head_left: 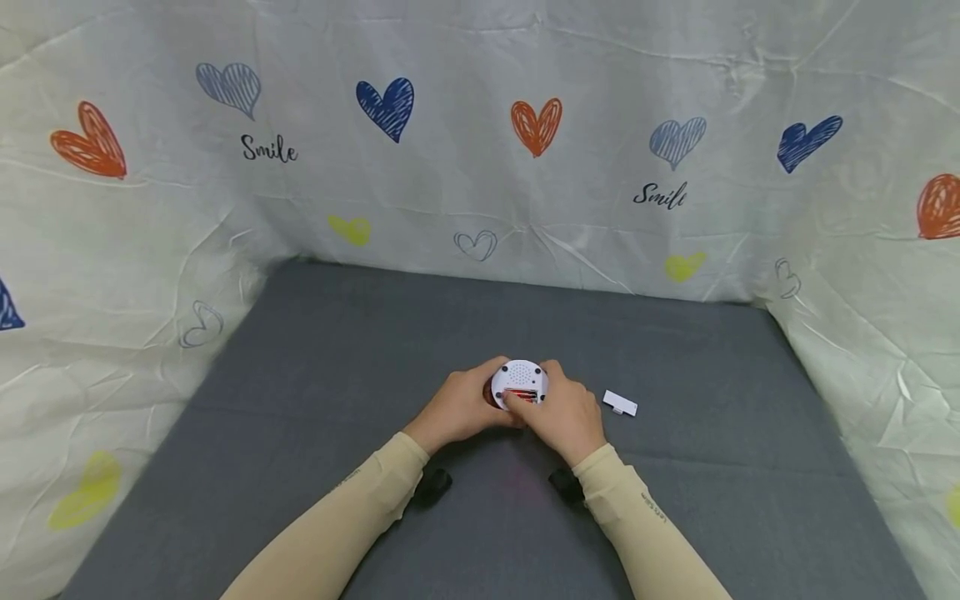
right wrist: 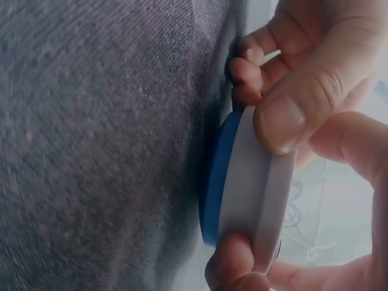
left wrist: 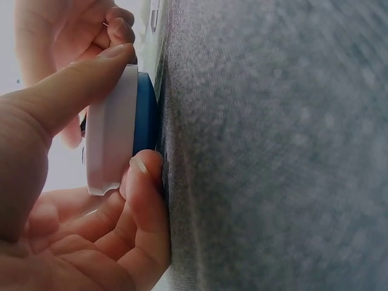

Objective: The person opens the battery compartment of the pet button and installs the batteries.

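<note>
A round white device (head_left: pixel 517 377) with a blue underside (left wrist: pixel 145 115) is held low against the grey cloth. Its white back faces up, showing speaker holes, small dark feet and an uncovered battery compartment with batteries (head_left: pixel 522 395) in it. My left hand (head_left: pixel 472 398) grips the device's left side, thumb on the white rim (right wrist: pixel 254 176) and fingers curled beneath. From the right, my right hand (head_left: pixel 562 412) holds the opposite side, its thumb lying over the compartment's left end. A small white battery cover (head_left: pixel 620 403) lies to the right of that hand.
The grey cloth (head_left: pixel 360 333) covers the work surface. White sheeting printed with hearts (head_left: pixel 450 192) stands behind it and along both sides. Dark wrist-worn pieces (head_left: pixel 432 487) show beneath the sleeves (head_left: pixel 352 504).
</note>
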Demonstrator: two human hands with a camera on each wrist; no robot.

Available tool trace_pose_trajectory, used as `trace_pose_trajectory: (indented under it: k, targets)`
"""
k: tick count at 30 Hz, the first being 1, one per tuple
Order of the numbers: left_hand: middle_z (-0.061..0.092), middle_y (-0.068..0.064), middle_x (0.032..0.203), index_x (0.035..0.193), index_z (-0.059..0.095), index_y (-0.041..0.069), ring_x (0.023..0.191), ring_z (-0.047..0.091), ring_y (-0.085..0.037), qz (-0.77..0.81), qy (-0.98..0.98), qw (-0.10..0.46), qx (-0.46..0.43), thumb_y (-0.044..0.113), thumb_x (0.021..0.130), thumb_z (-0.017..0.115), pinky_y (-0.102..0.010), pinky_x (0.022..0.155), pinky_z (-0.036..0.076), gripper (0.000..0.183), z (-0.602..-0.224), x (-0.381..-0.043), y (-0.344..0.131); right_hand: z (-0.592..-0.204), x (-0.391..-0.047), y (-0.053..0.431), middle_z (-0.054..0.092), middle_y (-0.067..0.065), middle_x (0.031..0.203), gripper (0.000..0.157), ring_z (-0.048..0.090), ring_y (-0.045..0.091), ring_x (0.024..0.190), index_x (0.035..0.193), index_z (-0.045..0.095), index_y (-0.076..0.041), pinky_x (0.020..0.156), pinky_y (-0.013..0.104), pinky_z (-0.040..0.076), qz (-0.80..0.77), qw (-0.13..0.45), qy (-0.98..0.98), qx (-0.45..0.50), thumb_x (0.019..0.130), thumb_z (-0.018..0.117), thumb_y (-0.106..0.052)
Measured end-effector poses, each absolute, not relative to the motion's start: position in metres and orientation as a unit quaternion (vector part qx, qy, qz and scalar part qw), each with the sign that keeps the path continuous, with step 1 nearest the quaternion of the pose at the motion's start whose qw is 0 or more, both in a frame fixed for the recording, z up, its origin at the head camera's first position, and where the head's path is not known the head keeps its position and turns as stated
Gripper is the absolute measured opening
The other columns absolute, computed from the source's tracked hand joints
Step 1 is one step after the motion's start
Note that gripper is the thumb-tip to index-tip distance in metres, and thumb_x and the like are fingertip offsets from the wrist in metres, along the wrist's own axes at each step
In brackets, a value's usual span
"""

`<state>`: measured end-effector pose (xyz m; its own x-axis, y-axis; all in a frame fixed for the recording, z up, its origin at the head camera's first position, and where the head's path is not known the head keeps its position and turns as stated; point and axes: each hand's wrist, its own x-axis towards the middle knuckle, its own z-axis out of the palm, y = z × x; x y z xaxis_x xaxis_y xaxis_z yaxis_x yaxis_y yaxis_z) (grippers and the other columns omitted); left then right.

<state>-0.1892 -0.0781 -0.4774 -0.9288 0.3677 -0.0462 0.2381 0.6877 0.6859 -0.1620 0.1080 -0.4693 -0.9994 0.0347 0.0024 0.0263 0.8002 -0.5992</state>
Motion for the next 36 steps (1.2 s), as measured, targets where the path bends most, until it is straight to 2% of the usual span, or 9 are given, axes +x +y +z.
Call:
trace_pose_trajectory:
  k: [7, 18, 25, 30, 33, 36]
  targets:
    - [0.074, -0.002, 0.133, 0.155, 0.057, 0.024, 0.11, 0.07, -0.016, 0.37, 0.91, 0.092, 0.164, 0.044, 0.08, 0.097, -0.041, 0.094, 0.058, 0.087, -0.479, -0.189, -0.078, -0.471, -0.161, 0.106, 0.074, 0.01, 0.095, 0.067, 0.065, 0.024, 0.072, 0.137, 0.06, -0.012, 0.06, 0.035, 0.049, 0.34, -0.005, -0.94, -0.026, 0.085, 0.078, -0.05]
    - [0.075, 0.004, 0.116, 0.146, 0.061, 0.03, 0.093, 0.066, -0.011, 0.373, 0.905, 0.093, 0.181, 0.048, 0.08, 0.096, -0.034, 0.081, 0.054, 0.077, -0.48, -0.189, -0.08, -0.47, -0.16, 0.109, 0.076, 0.012, 0.1, 0.062, 0.068, 0.024, 0.077, 0.134, 0.062, -0.012, 0.063, 0.035, 0.049, 0.347, 0.003, -0.938, -0.018, 0.087, 0.084, -0.048]
    - [0.074, 0.006, 0.116, 0.145, 0.061, 0.036, 0.093, 0.065, -0.011, 0.382, 0.903, 0.099, 0.172, 0.051, 0.079, 0.096, -0.034, 0.08, 0.053, 0.076, -0.479, -0.189, -0.081, -0.465, -0.162, 0.112, 0.076, 0.011, 0.099, 0.068, 0.067, 0.024, 0.076, 0.137, 0.064, -0.013, 0.063, 0.036, 0.049, 0.319, -0.004, -0.948, -0.014, 0.089, 0.081, -0.057]
    - [0.074, 0.003, 0.124, 0.151, 0.058, 0.033, 0.1, 0.067, -0.013, 0.381, 0.905, 0.107, 0.158, 0.05, 0.08, 0.096, -0.038, 0.086, 0.055, 0.083, -0.478, -0.189, -0.079, -0.457, -0.164, 0.122, 0.073, 0.009, 0.083, 0.072, 0.064, 0.022, 0.067, 0.142, 0.064, -0.013, 0.059, 0.036, 0.046, 0.291, 0.005, -0.956, -0.022, 0.094, 0.073, -0.065]
    - [0.074, 0.001, 0.131, 0.156, 0.055, 0.03, 0.108, 0.068, -0.015, 0.377, 0.908, 0.113, 0.143, 0.049, 0.079, 0.097, -0.041, 0.094, 0.056, 0.09, -0.479, -0.19, -0.079, -0.455, -0.162, 0.136, 0.072, 0.008, 0.084, 0.061, 0.064, 0.022, 0.069, 0.14, 0.067, -0.011, 0.062, 0.039, 0.049, 0.279, 0.034, -0.96, -0.006, 0.099, 0.069, -0.057]
    - [0.073, -0.001, 0.137, 0.159, 0.053, 0.029, 0.117, 0.068, -0.017, 0.371, 0.911, 0.118, 0.135, 0.049, 0.077, 0.098, -0.045, 0.102, 0.055, 0.095, -0.479, -0.19, -0.078, -0.46, -0.155, 0.16, 0.074, 0.009, 0.097, 0.042, 0.066, 0.026, 0.083, 0.129, 0.073, -0.009, 0.073, 0.045, 0.054, 0.258, 0.081, -0.963, 0.02, 0.101, 0.071, -0.039]
